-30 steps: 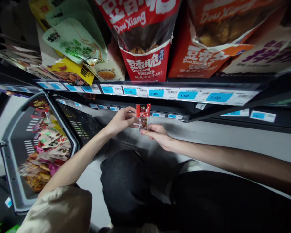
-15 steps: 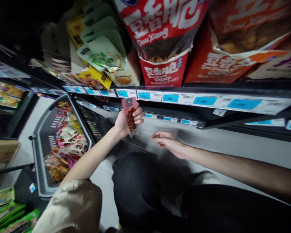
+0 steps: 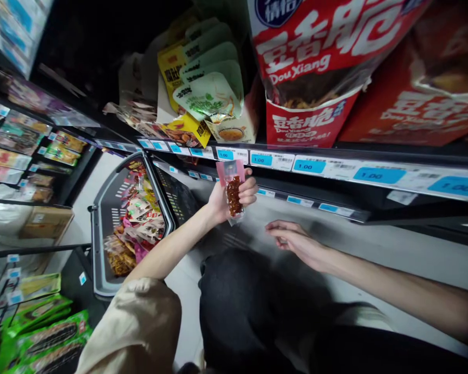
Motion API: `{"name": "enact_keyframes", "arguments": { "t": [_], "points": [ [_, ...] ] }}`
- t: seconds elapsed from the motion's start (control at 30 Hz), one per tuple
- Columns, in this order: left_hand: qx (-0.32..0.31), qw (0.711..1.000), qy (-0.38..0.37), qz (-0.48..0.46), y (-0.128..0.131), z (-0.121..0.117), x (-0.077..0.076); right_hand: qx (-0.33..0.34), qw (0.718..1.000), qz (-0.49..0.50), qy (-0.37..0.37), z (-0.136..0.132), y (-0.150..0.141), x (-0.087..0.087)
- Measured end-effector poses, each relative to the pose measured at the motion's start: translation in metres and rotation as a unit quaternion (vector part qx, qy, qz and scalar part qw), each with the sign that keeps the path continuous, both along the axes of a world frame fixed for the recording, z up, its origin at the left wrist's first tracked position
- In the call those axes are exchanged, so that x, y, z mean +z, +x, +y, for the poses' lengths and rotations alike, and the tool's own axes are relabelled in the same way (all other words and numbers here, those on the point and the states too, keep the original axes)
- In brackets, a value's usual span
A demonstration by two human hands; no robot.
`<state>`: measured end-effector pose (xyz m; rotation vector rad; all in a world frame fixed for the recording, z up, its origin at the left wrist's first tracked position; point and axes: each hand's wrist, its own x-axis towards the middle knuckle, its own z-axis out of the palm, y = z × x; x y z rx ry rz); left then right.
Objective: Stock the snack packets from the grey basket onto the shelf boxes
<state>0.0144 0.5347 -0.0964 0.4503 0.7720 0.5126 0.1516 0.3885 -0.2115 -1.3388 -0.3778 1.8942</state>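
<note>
My left hand is closed around a small clear snack packet with a pink-red top and brown-red pieces inside. It holds the packet upright just below the shelf's price rail. My right hand hovers lower and to the right, empty, fingers loosely curled and apart. A grey shopping basket full of mixed snack packets sits on the floor to the left of my left arm.
Large red Dou Xiang bags and green and yellow packets fill the shelf above. More shelves with goods run along the left. Green packets lie at lower left. My dark-trousered knees are below the hands.
One second ago both hands held the packet. My right hand let go and dropped away, and my left hand now holds it alone; the view has swung leftward.
</note>
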Motion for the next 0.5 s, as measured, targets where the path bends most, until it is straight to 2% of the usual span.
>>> {"name": "enact_keyframes", "arguments": {
  "t": [0.1,0.2,0.33,0.5],
  "points": [
    [0.003,0.999,0.025,0.021,0.003,0.0,-0.003,0.008,1.0,0.006,0.003,-0.001,0.0,-0.003],
    [-0.009,0.993,0.104,0.061,0.004,-0.001,-0.011,0.012,1.0,0.011,-0.001,-0.002,0.001,-0.007],
    [-0.045,0.966,0.22,0.129,0.002,-0.004,-0.028,0.01,1.0,0.01,0.001,-0.004,0.001,-0.01],
    [-0.091,0.935,0.302,0.164,-0.003,-0.002,-0.041,0.006,1.0,0.007,-0.003,-0.004,0.0,-0.011]
  ]
}}
